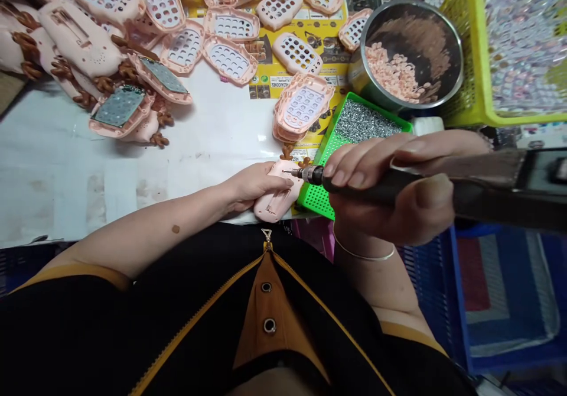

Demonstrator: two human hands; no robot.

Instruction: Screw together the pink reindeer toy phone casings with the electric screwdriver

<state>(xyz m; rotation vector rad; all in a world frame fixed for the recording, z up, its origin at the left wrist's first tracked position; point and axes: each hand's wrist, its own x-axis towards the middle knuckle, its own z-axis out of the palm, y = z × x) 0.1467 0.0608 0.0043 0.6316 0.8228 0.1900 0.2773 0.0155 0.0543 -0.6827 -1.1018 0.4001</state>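
Note:
My left hand (254, 188) is closed around a pink toy phone (275, 204) with brown antlers, its back side facing up near the table's front edge. In my right hand (390, 183) is a dark electric screwdriver (469, 186), gripped along its body. The tip of its bit meets the upper part of the toy phone's back; whether a screw sits under it is too small to tell. Just beyond the toy lies a stack of pink phone front shells (305, 109) with white keypads. A green basket (325, 198) of small metal screws (365, 121) stands partly behind my right hand.
Pink shells with keypads (230, 59) spread over the back of the table. Assembled toy phones (82, 41) and circuit-board halves (119, 112) pile at the left. At the right stand a steel bowl (456, 71) of small pink parts and a yellow basket (476, 88) of wrapped pieces.

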